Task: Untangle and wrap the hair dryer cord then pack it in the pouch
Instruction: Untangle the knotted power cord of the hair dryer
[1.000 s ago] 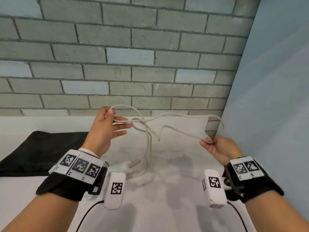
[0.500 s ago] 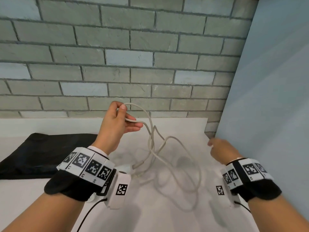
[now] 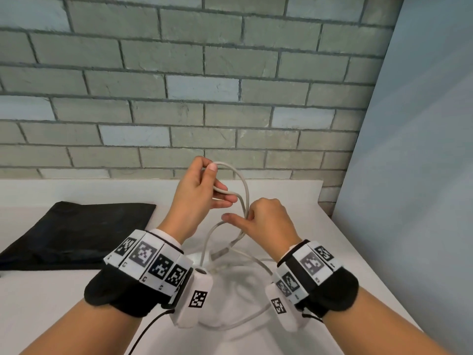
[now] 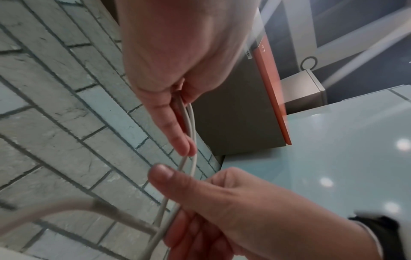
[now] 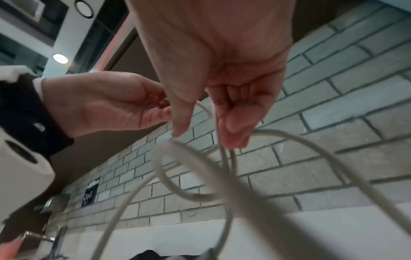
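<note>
The left hand (image 3: 198, 198) grips a raised loop of the cord (image 3: 245, 193) above the worktop's (image 3: 51, 303) middle, seemingly to gather coils, while the right hand (image 3: 268, 224) pinches both strands just below, probably steadying them. The black pouch (image 3: 76, 234) lies flat near the left edge, presumably awaiting packing.

Left hand (image 3: 198, 198) raised with fingers (image 3: 225, 203) curled, right hand (image 3: 268, 221) just beside it, fingers pinched, both forearms extended forward.

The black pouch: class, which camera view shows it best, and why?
The head view: the black pouch lies flat on the white table, left of both hands. The left wrist view misses it; the right wrist view shows at most a dark scrap at the bottom edge.
</note>
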`<state>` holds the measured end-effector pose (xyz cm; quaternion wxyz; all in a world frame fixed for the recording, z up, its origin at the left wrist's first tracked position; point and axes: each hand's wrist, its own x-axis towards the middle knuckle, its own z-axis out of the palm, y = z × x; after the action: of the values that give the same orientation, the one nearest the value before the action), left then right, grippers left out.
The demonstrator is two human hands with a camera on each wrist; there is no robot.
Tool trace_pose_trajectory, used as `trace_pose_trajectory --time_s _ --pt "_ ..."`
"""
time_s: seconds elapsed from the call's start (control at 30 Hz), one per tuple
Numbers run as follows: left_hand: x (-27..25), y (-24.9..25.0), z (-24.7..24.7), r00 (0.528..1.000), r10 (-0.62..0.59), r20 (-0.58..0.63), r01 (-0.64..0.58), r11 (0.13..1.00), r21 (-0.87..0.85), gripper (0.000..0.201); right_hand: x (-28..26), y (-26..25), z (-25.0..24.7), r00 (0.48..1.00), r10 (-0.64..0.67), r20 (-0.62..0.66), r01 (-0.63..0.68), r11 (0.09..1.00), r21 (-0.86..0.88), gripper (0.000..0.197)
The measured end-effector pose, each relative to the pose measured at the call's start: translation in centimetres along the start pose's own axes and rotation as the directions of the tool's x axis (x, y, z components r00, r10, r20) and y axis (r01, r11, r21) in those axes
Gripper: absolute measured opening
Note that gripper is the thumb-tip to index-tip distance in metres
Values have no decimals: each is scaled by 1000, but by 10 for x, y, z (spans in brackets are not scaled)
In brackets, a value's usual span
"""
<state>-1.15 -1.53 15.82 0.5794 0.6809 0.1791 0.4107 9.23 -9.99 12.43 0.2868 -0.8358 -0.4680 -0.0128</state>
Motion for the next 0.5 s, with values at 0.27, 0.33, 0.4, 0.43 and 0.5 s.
trace_pose_trajectory --time_s 0.27,0.33,0.4,0.43,0.5 --pt "1 5 0 1000 4 16 -4 1000 5 19 8 8 23 997 77 -7 -75 978 195 21" --pt "3 6 -5 1000 -20 11 20 999 -26 22 9 10 21 997 72 -10 -66 958 277 22" --pt "1 8 -5 998 -30 57 34 997 -67 23 9 7 21 997 78 10 -78 960 270 42" --pt "-1 10 -3 996 -23 87 30 997 -75 23 8 3 22 995 99 25 -102 963 250 55" --pt "-4 16 0 992 -5 126 16 996 -90 24 10 -3 28 989 145 13 -145 973 181 71"
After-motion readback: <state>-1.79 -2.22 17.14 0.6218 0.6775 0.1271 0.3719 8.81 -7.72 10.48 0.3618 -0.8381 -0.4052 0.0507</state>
